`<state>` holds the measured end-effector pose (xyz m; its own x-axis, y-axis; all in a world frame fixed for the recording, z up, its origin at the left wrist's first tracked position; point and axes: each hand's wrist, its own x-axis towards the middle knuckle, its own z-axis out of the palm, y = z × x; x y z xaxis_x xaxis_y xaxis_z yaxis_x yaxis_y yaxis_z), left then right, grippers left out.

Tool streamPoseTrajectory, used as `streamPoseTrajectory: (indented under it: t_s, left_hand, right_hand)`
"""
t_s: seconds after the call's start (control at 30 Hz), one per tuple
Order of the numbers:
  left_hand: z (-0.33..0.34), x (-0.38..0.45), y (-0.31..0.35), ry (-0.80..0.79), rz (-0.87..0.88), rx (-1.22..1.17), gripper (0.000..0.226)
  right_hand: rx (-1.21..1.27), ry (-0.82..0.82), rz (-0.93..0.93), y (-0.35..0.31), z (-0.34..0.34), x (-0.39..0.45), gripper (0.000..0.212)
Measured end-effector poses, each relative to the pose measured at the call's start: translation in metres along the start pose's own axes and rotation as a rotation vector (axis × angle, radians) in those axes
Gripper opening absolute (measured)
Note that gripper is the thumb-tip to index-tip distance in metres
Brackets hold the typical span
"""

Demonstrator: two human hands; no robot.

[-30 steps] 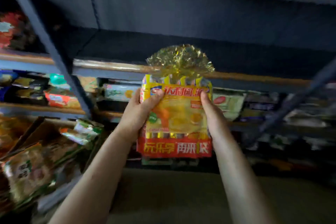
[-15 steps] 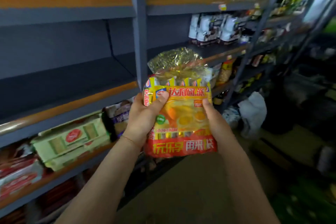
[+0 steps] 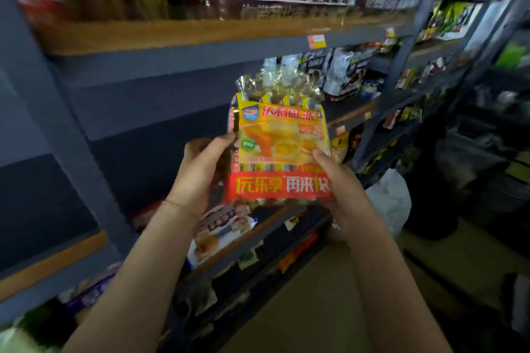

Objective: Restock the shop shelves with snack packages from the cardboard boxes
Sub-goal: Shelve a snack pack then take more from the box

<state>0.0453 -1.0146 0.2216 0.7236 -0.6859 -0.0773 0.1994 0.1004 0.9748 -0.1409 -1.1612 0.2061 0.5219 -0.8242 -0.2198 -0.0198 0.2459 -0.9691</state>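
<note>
A yellow and red snack package [image 3: 279, 149] with a crinkled gold top stands upright between my two hands, in front of the grey shop shelves. My left hand [image 3: 199, 172] grips its left edge, fingers behind and thumb at the front. My right hand [image 3: 341, 189] holds the lower right corner, thumb pressed on the front. Behind the package runs a bare dark shelf level [image 3: 149, 152] with an orange front strip.
A grey upright post [image 3: 71, 146] crosses at the left. The shelf above [image 3: 183, 34] is full of blurred packages. More snack bags [image 3: 220, 235] lie on the lower shelf. A white bag [image 3: 390, 200] sits on the floor at the right, beside dark containers.
The view has swung up and to the right along the shelves. The package has stayed between both hands, and my left thumb has slid from its top corner down to its left edge.
</note>
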Motion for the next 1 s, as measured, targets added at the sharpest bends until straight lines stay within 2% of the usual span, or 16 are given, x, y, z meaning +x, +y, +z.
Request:
streamPoseTrajectory:
  t_s: [0.07, 0.13, 0.23, 0.3, 0.37, 0.5, 0.57, 0.67, 0.8, 0.9, 1.0]
  left_hand:
    - [0.021, 0.017, 0.002, -0.063, -0.008, 0.089, 0.072]
    - [0.040, 0.030, 0.001, -0.043, -0.017, 0.120, 0.056]
    - [0.054, 0.056, 0.006, 0.026, -0.011, 0.064, 0.058]
    - [0.056, 0.081, 0.010, 0.127, 0.036, 0.065, 0.057]
    - [0.056, 0.107, 0.012, 0.239, 0.090, 0.086, 0.052]
    - [0.061, 0.156, 0.012, 0.396, 0.150, 0.118, 0.057]
    - [0.063, 0.182, 0.013, 0.458, 0.172, 0.186, 0.055]
    - [0.070, 0.215, 0.009, 0.527, 0.201, 0.307, 0.056]
    - [0.084, 0.238, -0.005, 0.583, 0.223, 0.354, 0.057]
    - [0.089, 0.248, -0.011, 0.636, 0.251, 0.413, 0.058]
    - [0.092, 0.256, -0.013, 0.650, 0.271, 0.428, 0.061]
  right_hand:
    - [0.000, -0.016, 0.001, -0.011, -0.008, 0.026, 0.076]
    - [0.029, 0.000, -0.026, -0.018, -0.014, 0.052, 0.071]
    - [0.027, -0.028, -0.033, -0.036, -0.011, 0.094, 0.085]
    - [-0.020, -0.089, -0.049, -0.048, 0.000, 0.125, 0.086]
    - [-0.065, -0.164, -0.075, -0.053, 0.011, 0.159, 0.075]
    - [-0.259, -0.331, -0.164, -0.063, 0.020, 0.222, 0.031]
    - [-0.371, -0.380, -0.222, -0.071, 0.018, 0.248, 0.017]
    - [-0.438, -0.428, -0.250, -0.079, 0.016, 0.291, 0.030]
    - [-0.509, -0.462, -0.272, -0.078, 0.026, 0.340, 0.062]
    - [-0.509, -0.506, -0.253, -0.079, 0.034, 0.358, 0.057]
    - [-0.470, -0.545, -0.143, -0.080, 0.043, 0.367, 0.060]
